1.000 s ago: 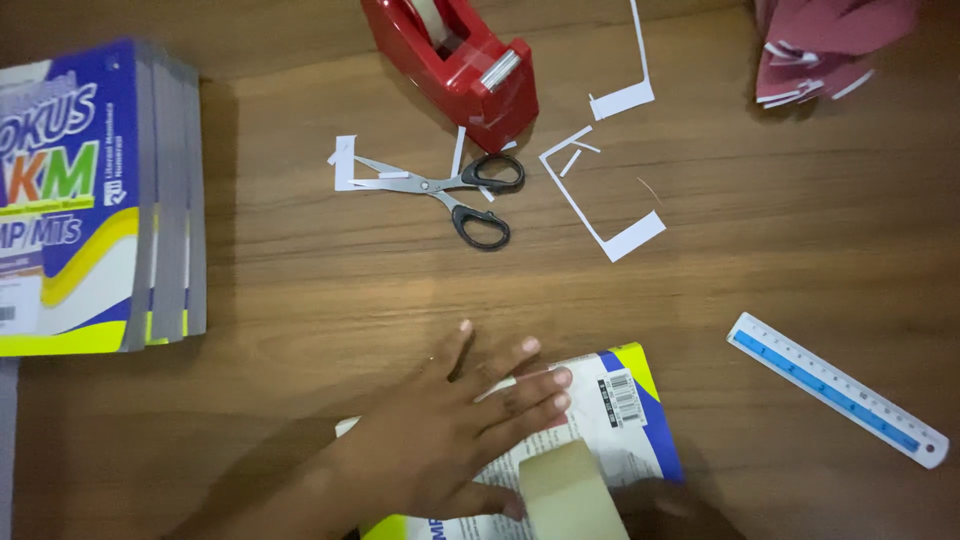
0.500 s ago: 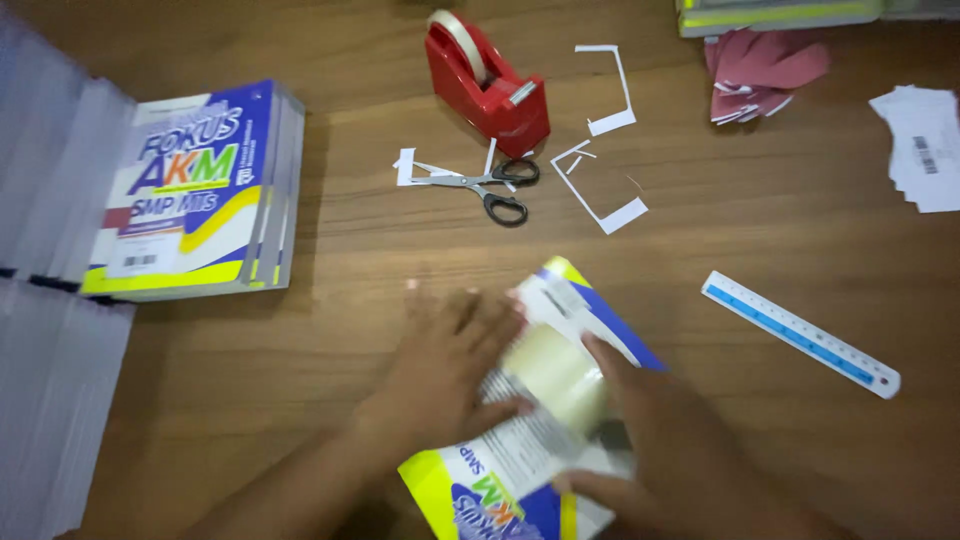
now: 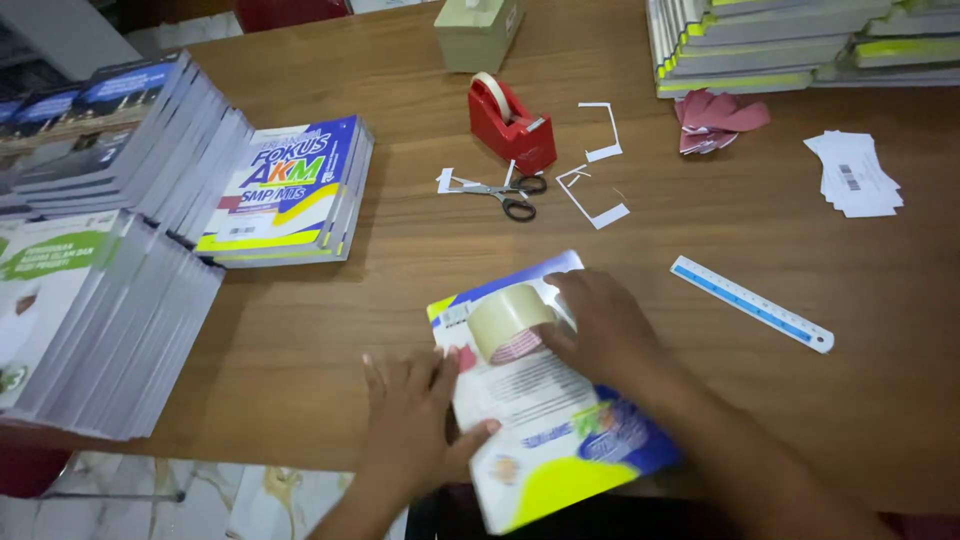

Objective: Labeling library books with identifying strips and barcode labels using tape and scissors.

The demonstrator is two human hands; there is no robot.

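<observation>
Seen from the head camera: your right hand [image 3: 600,330] closes its fingers [image 3: 560,342] around a roll of clear packing tape [image 3: 508,322], pressing it onto the back cover of a blue, yellow and white book [image 3: 545,410] that lies at the near edge of the wooden desk [image 3: 700,250]. Your left hand [image 3: 415,425] rests open and flat at the book's left edge, thumb lying across the cover, pinning it rather than gripping it.

Beyond the book, farther from you, lie a pair of scissors [image 3: 500,192], a red tape dispenser [image 3: 512,128] and white paper offcuts [image 3: 598,200]. A blue and white ruler [image 3: 750,303] lies to the book's right, well apart. Stacks of books [image 3: 290,195] stand to the book's left and along the far edge.

The book's near corner seems to overhang the desk, so keep the flat hand bearing down while the roll moves. Draw the tape slowly and in line with the cover edge, and smooth it as it goes to avoid wrinkles.
</observation>
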